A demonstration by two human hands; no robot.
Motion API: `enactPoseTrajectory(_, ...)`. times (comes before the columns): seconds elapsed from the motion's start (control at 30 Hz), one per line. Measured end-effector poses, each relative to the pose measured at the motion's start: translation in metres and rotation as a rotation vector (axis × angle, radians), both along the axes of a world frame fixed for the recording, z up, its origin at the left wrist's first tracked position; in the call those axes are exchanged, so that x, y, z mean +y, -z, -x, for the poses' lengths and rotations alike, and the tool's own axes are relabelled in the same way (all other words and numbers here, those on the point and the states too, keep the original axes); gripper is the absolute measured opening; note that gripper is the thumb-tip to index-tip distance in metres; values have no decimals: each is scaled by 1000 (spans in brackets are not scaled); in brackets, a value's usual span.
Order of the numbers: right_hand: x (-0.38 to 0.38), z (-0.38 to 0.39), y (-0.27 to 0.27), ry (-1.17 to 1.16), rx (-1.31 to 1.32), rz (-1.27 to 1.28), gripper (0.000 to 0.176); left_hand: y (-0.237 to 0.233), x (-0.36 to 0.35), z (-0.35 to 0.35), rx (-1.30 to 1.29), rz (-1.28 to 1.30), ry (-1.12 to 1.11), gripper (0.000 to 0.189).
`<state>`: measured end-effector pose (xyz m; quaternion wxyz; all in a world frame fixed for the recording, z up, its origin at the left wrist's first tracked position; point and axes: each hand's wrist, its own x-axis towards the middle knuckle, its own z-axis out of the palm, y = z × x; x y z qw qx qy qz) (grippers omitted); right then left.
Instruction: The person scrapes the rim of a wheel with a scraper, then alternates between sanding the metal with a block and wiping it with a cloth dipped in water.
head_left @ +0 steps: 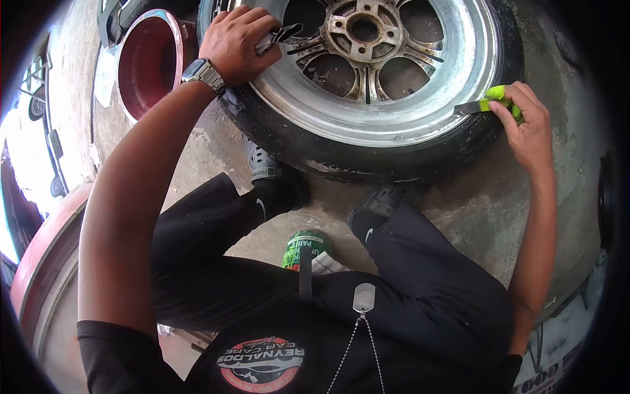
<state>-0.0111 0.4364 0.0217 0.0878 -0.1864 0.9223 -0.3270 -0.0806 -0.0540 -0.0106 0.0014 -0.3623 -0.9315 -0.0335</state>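
Note:
A car wheel lies on its side in front of me, its grey metal rim (367,125) face up inside a black tyre (341,161). The spokes and hub (365,29) look stained and dirty. My left hand (233,43) rests at the wheel's upper left edge, its fingers closed around a crumpled black-and-white cloth (266,44). My right hand (530,121) grips the bright green handle of a scraper (470,107). The scraper's flat metal blade meets the rim's outer lip at the right.
A red cylindrical container (147,65) stands left of the wheel. Between my legs sits a green paint can (307,241) with a light cloth beside it. A large pink-red round object (52,253) is at the lower left. My shoes (262,161) are close to the tyre.

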Motion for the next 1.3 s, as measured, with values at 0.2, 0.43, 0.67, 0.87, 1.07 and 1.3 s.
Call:
enactPoseTrajectory(0.2, -1, -3, 1, -6, 20, -29, 17, 2, -1, 0, 3, 9, -18, 31)
enactPoseTrajectory(0.43, -1, -3, 0, 10, 49, -6, 18, 0, 0, -1, 2, 24, -12, 30)
enactPoseTrajectory(0.67, 0, -4, -1, -24, 61, -13, 16, 1, -1, 1, 10, 13, -1, 29)
enactPoseTrajectory(0.87, -4, -9, -4, -34, 66, -40, 15, 1, 0, 0, 1, 7, -7, 28)
enactPoseTrajectory(1.07, -16, -18, 3, -40, 51, -16, 17, 0, 1, 0, 1, 15, -7, 29)
enactPoseTrajectory(1.3, -11, -10, -4, -77, 13, -18, 20, 1, -1, 0, 6, 8, -3, 30)
